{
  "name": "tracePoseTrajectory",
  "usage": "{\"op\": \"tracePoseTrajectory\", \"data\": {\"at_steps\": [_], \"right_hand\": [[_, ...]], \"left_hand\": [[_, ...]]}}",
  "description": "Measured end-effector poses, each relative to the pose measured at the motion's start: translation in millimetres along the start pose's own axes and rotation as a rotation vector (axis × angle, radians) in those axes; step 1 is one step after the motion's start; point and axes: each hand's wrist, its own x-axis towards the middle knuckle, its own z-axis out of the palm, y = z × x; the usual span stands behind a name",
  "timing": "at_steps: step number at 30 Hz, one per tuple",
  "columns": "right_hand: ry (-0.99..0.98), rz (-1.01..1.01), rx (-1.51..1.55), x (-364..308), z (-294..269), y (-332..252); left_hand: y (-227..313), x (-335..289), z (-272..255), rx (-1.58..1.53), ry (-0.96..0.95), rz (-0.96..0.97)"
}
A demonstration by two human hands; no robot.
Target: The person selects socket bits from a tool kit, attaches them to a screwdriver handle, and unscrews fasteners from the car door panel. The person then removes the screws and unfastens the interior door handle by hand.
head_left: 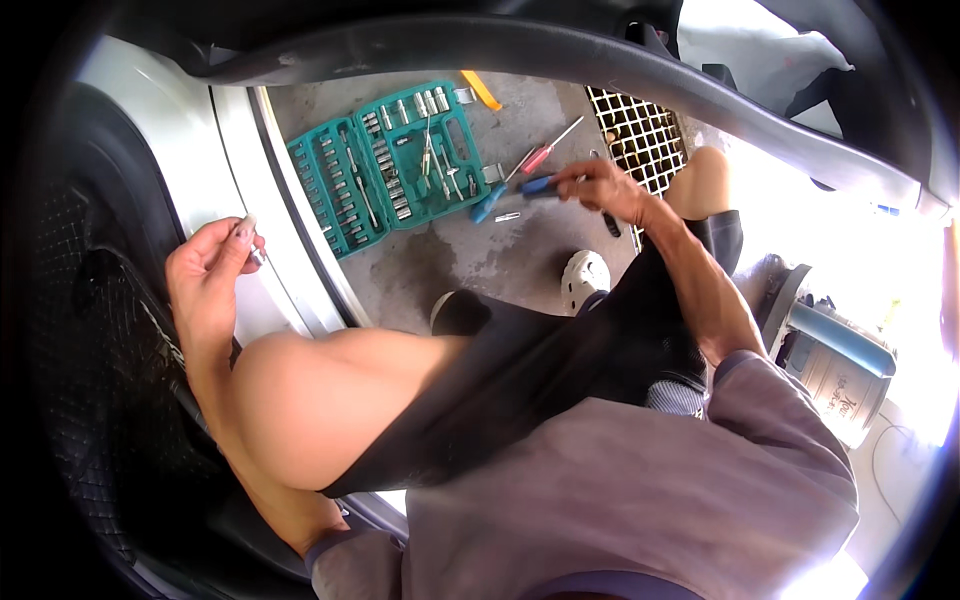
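My left hand (212, 258) is raised over the white car door sill, thumb and fingers pinched on a small silver metal piece (257, 255) whose kind I cannot make out. My right hand (608, 190) is low over the concrete floor, fingers curled at the end of a blue-handled tool (538, 187). Just left of that tool lies a screwdriver with a blue handle (488, 203), and beyond it one with a red handle (536, 158). A small silver socket or bit (508, 216) rests on the floor nearby. The open green socket set case (415, 218) holds several sockets and bits.
A yellow-orange strip (482, 90) lies behind the case. To the right is a floor drain grate (640, 130). The car door's dark edge (480, 52) arches across the far side, and the sill (262, 200) runs along the left. A container (835, 375) stands at right.
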Motion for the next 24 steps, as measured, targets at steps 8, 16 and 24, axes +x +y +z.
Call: {"op": "tracePoseTrajectory", "data": {"at_steps": [8,16,24], "right_hand": [[-0.129,-0.252,-0.443,17,104,21],[-0.388,0.214,0.087,44,119,76],[-0.025,-0.485,-0.958,51,146,103]], "left_hand": [[5,1,1,0.054,0.005,0.018],[-1,2,2,0.048,-0.001,0.054],[1,1,2,-0.007,0.009,0.089]]}}
